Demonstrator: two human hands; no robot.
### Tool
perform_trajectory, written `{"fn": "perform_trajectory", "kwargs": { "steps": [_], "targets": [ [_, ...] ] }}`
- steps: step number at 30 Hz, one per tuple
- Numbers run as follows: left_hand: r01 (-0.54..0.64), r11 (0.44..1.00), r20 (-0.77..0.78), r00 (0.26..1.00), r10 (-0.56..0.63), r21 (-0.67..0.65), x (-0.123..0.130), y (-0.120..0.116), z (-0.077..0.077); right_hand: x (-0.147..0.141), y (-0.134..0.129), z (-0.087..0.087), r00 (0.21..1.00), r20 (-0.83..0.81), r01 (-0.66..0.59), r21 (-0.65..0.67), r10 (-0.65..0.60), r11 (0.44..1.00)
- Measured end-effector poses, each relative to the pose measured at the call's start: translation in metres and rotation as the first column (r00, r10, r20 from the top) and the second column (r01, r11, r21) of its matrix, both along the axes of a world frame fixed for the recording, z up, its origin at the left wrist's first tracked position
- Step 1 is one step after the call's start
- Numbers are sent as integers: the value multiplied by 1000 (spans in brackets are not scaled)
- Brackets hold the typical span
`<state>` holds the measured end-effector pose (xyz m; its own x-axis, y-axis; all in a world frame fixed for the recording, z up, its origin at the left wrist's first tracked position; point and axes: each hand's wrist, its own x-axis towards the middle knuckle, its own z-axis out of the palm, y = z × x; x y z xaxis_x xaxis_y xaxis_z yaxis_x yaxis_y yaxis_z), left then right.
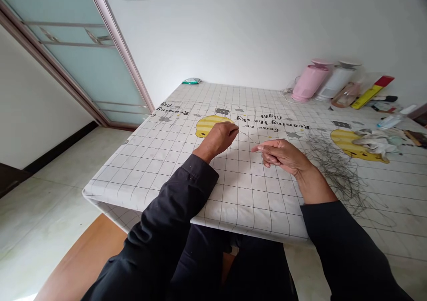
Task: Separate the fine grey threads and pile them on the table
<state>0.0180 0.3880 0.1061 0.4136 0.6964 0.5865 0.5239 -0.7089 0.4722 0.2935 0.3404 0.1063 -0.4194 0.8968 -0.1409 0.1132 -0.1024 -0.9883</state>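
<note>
A thin dark strand (247,134) runs between my two hands above the checked tablecloth. My left hand (220,137) is closed, its fingers pinched on one end of the strand, over a yellow striped print. To its right and slightly nearer to me, my right hand (279,155) has thumb and index finger pressed together at the strand's other end, the remaining fingers curled. A loose tangle of dark thin strands (336,170) lies on the cloth beyond my right wrist.
The table (133,176) meets a white wall. Pink (311,81) and white (336,79) cylinders, a yellow-red box (372,92), a clear bottle (396,118) and a crumpled cloth (380,143) stand or lie at the right. A green-white packet (191,81) rests at the far left corner.
</note>
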Motion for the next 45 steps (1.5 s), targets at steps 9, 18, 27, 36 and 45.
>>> {"fn": "perform_trajectory", "kwargs": {
  "steps": [9, 18, 27, 36, 45],
  "targets": [
    [-120, 984, 141, 980, 139, -135, 11, -2, -5, -11, -5, 6, 989, -53, 144, 86, -140, 986],
    [59, 997, -79, 995, -55, 53, -1, 6, -12, 1, -1, -1, 944, 322, 27, 136, -70, 990],
    [-22, 1000, -34, 999, 22, -6, -2, 7, -10, -12, -8, -7, 848, 520, -85, 331, -106, 940],
    [-261, 933, 444, 825, 349, -249, -11, 3, 12, -4, -5, 3, 995, -74, 73, 166, -61, 983],
    [77, 938, 361, 931, 53, -338, -3, -9, 10, -8, -10, 11, 971, -198, 158, 121, -132, 980]
  ]
}}
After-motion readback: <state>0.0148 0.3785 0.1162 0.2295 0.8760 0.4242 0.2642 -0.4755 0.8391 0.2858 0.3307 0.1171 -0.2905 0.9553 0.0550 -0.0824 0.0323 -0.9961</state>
